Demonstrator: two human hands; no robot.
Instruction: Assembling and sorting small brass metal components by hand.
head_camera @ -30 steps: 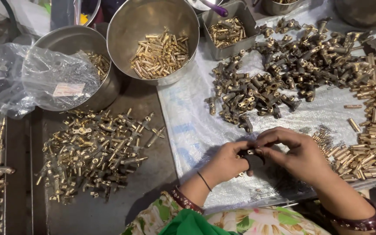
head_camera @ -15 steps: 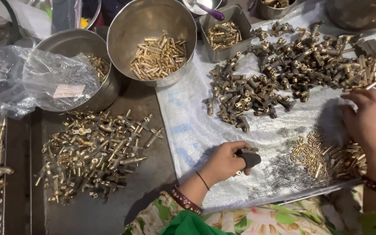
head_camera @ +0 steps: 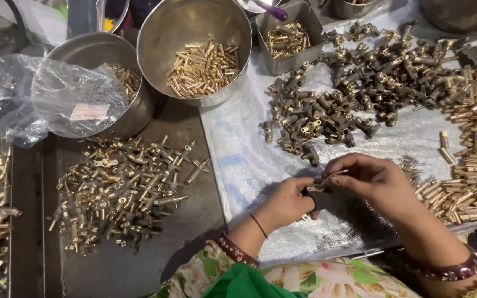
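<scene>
Near the desk's front edge, the left hand [head_camera: 285, 203] clasps a small dark fitting [head_camera: 314, 190]; the right hand [head_camera: 374, 179] pinches what looks like a thin brass pin [head_camera: 335, 174] against it.

small brass part [head_camera: 317, 188] mostly hidden by fingers [head_camera: 338, 168]

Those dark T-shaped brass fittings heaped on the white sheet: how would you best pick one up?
Probably the lone dark T-shaped brass fitting at the heap's near edge, taken from above across its long barrel. It lies flat and apart from the tangle, with bare white woven sheet beside it for fingertips.
</scene>
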